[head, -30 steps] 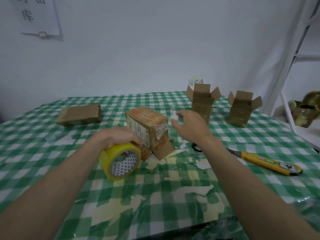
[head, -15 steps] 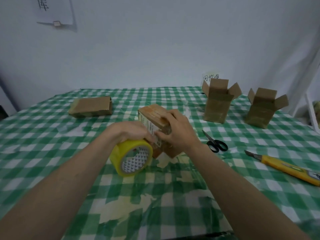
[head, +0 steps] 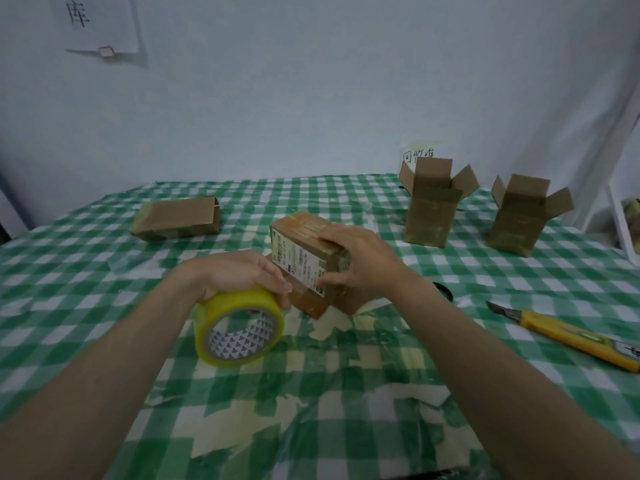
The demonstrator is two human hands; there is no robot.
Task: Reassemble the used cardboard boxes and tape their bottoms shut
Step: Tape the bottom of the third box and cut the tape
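Observation:
A small cardboard box with a white shipping label stands flaps-down in the middle of the green checked table. My right hand grips its near right corner, fingers over the top and thumb on the labelled side. My left hand holds a yellow tape roll from above, just left of the box, fingertips close to the box's lower side. Two assembled boxes stand open-topped at the back right, one nearer the middle, the other further right. A flattened box lies at the back left.
A yellow utility knife lies at the right with its blade out. Black scissors are mostly hidden behind my right forearm. A white shelf frame stands at the far right edge. Paper signs hang on the wall behind.
My right hand came down from the air onto the box and now grips its corner. The left hand with the tape roll stayed beside the box. The view shifted left.

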